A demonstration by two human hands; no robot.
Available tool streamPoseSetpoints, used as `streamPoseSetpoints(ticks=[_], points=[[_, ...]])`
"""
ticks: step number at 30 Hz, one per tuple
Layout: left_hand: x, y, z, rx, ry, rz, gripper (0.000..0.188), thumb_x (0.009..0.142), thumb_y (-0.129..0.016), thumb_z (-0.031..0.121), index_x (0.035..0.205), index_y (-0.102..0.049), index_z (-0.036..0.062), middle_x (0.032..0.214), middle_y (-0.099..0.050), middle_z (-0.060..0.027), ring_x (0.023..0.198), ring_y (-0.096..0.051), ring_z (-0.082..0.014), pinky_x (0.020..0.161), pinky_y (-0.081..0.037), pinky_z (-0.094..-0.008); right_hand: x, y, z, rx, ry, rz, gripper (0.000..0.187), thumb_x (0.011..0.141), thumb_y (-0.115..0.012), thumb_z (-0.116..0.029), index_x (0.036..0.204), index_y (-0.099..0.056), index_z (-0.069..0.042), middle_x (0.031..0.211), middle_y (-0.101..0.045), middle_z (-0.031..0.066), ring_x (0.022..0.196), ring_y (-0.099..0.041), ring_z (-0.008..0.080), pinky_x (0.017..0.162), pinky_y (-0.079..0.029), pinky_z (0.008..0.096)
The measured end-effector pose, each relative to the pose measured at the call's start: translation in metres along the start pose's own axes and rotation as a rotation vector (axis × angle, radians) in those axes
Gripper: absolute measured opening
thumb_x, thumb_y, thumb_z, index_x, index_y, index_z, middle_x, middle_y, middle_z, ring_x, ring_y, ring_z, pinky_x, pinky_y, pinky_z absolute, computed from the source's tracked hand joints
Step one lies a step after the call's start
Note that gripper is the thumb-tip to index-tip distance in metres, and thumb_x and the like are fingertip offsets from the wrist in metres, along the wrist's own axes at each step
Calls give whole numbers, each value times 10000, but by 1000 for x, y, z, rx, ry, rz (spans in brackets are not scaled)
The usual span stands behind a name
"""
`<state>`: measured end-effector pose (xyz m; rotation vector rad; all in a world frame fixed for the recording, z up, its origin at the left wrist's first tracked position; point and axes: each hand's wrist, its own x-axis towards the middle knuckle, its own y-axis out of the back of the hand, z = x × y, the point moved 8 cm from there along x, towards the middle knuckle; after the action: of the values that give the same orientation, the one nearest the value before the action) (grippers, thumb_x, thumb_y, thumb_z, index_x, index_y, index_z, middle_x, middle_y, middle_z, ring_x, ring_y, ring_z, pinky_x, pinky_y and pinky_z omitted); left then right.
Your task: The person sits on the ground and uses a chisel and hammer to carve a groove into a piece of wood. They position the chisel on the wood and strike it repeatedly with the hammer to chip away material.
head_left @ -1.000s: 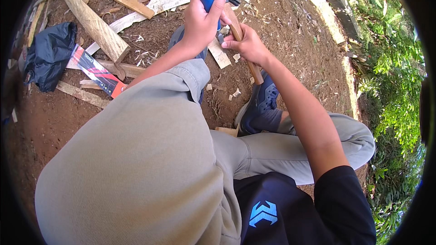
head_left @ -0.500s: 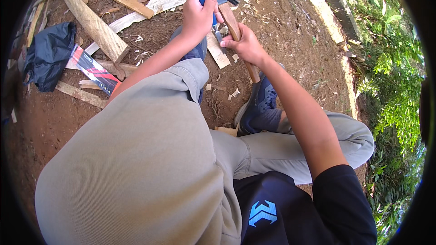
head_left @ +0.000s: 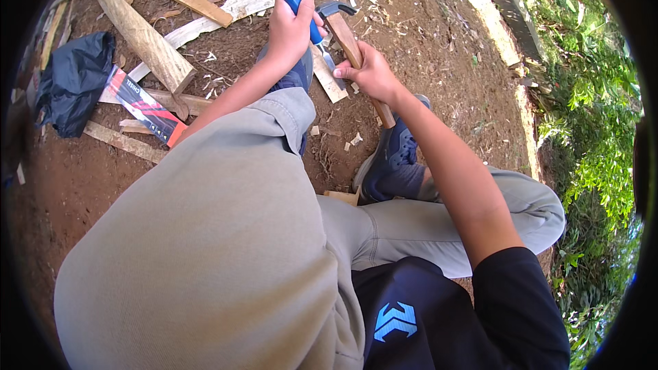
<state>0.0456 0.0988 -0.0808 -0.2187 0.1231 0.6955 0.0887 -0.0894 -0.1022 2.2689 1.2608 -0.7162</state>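
My left hand (head_left: 290,30) is wrapped round the blue handle of a chisel (head_left: 315,34). The chisel leans, its metal blade slanting down toward a small pale wood piece (head_left: 327,82) on the ground between my shoes. In my right hand (head_left: 373,77) is a claw hammer (head_left: 344,35), gripped partway along its brown wooden handle. Its dark head lies just right of my left hand. The thumb of my right hand reaches to the chisel blade near its tip. Whether the blade's edge touches the wood I cannot tell.
Planks and a pointed wood stake (head_left: 140,34) lie at the upper left. Beside them are a black plastic bag (head_left: 74,85) and a printed card sleeve (head_left: 144,106). Shavings litter the soil. My shoe (head_left: 391,154) is near the hammer's end; green plants (head_left: 589,144) grow at right.
The chisel's handle has tipped to the left and come slightly nearer, with my left hand. The hammer has shifted a little left, and more of its head shows.
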Motion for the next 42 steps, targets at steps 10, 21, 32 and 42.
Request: streamPoseSetpoints(ticks=[10,21,32,42], points=[[4,0,29,-12,-76,0,226,1070,-551,258,1046,-436,65,699,-626,-90,566,-623,-149,542,-520,-289,-2,0,-26,30,55,85,510,831,-813,1,1248,-520,17,934,-717,94,883,-684,152,804,-548,307],[-3,-3,36,24,-174,-5,255,1048,-600,274,1031,-454,66,665,-630,-56,567,-648,-124,529,-535,-275,3,-2,-24,6,77,27,442,863,-786,-5,1209,-512,14,943,-724,100,901,-682,146,825,-541,311],[-2,2,23,47,-112,42,227,1046,-591,222,1026,-449,45,678,-650,-75,547,-650,-134,506,-528,-285,0,-6,-12,34,107,65,450,874,-787,-20,1226,-507,13,937,-711,84,897,-684,138,819,-538,296],[2,8,3,94,33,19,262,1040,-600,257,1040,-461,36,684,-656,-85,551,-664,-155,494,-528,-289,1,-3,-3,-25,43,30,474,867,-790,-17,1251,-513,3,933,-706,76,868,-667,137,785,-530,301]])
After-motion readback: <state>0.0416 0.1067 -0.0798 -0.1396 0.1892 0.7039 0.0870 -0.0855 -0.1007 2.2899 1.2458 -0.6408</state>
